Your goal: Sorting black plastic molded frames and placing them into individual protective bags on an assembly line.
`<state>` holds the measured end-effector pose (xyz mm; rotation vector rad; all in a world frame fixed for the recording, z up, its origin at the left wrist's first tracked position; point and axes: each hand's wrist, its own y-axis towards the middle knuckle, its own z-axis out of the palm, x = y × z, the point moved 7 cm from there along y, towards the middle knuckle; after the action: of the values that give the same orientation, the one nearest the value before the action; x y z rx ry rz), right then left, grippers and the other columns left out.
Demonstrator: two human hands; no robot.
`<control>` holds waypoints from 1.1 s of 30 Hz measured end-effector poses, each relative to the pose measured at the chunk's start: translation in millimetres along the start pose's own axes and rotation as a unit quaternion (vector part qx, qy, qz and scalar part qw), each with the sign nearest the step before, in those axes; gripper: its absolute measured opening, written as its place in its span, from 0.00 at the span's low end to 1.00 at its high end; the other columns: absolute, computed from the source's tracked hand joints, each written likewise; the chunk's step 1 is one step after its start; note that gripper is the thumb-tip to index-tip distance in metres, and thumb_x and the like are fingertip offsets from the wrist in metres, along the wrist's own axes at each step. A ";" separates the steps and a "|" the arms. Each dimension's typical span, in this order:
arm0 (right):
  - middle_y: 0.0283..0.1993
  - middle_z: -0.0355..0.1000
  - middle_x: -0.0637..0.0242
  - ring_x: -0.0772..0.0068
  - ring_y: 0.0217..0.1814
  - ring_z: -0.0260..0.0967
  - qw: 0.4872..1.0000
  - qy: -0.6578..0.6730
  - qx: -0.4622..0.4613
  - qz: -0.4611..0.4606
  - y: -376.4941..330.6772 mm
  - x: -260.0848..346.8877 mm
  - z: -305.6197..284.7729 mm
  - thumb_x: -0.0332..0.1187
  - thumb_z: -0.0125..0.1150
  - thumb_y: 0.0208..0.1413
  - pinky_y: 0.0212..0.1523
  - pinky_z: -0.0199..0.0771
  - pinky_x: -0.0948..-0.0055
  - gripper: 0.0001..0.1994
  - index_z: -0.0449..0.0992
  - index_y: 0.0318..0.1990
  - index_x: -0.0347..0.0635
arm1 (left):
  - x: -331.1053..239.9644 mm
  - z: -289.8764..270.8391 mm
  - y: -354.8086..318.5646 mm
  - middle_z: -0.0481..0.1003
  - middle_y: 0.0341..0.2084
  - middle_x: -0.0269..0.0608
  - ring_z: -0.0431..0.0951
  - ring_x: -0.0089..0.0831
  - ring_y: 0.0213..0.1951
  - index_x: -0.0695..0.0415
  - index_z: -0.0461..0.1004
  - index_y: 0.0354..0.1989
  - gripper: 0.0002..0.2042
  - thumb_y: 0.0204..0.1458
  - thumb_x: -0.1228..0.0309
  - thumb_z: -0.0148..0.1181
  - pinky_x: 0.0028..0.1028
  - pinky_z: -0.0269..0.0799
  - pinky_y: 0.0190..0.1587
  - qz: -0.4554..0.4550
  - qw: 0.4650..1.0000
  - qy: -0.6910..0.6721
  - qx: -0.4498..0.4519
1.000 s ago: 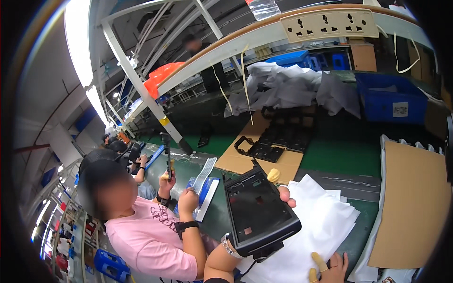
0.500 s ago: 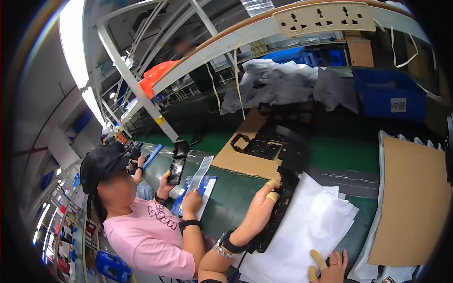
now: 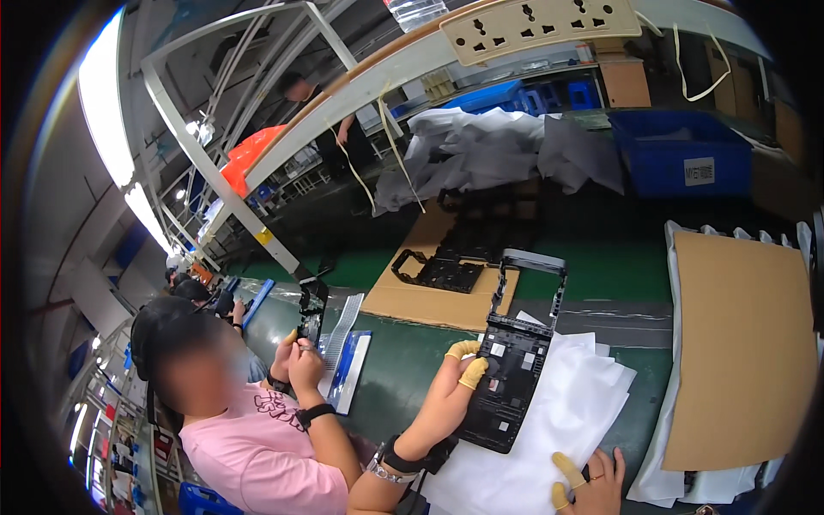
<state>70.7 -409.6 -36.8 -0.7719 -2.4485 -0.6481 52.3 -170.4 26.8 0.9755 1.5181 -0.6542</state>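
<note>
Black frame (image 3: 505, 390) now broadside, in left hand (image 3: 445, 399), to its right

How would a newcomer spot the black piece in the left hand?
Find the white sheets on the green bench. Over their left side, the left hand grips a black panel with an open frame at its far end. Pale squares dot its face, and it is held, whereas the black parts beyond lie on cardboard.

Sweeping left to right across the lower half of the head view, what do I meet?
Co-worker's pink shirt → blue-and-white board → left hand → black casing → right hand → cardboard.
</note>
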 end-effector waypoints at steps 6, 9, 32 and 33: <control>0.45 0.64 0.49 0.49 0.55 0.57 1.000 -0.005 -0.003 -0.002 -1.2 -3.1 3.2 0.38 0.55 0.50 0.64 0.43 0.46 0.23 0.68 0.56 0.53 | 19.3 -34.7 22.0 0.71 0.25 0.32 0.73 0.21 0.27 0.57 0.66 0.43 0.10 0.59 0.65 0.47 0.20 0.72 0.31 -0.117 0.976 -0.096 -0.154; 0.45 0.64 0.49 0.48 0.55 0.57 1.000 -0.004 -0.005 -0.002 -1.4 -4.3 2.0 0.38 0.54 0.50 0.64 0.43 0.46 0.23 0.68 0.56 0.53 | 50.7 -75.4 43.0 0.74 0.28 0.35 0.76 0.25 0.26 0.57 0.67 0.41 0.09 0.59 0.66 0.45 0.25 0.75 0.31 -0.179 0.932 -0.241 -0.202; 0.49 0.64 0.50 0.51 0.58 0.56 1.000 0.012 -0.017 0.004 -6.0 -2.6 -0.8 0.40 0.53 0.52 0.63 0.43 0.45 0.22 0.67 0.57 0.52 | -19.3 31.8 107.0 0.73 0.35 0.42 0.71 0.26 0.36 0.64 0.69 0.48 0.19 0.55 0.62 0.54 0.26 0.67 0.41 -0.074 0.942 0.284 0.160; 0.50 0.64 0.50 0.52 0.58 0.56 1.000 0.021 -0.017 0.001 -5.8 -4.3 -1.6 0.40 0.53 0.52 0.63 0.43 0.45 0.22 0.67 0.57 0.52 | -46.1 75.0 101.3 0.73 0.37 0.45 0.72 0.31 0.39 0.62 0.70 0.49 0.19 0.55 0.61 0.53 0.28 0.67 0.44 0.043 0.915 0.344 0.208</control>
<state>70.6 -416.4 -39.7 -0.7668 -2.4028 -0.7007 177.5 -193.0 69.6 1.7188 1.9670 -0.6115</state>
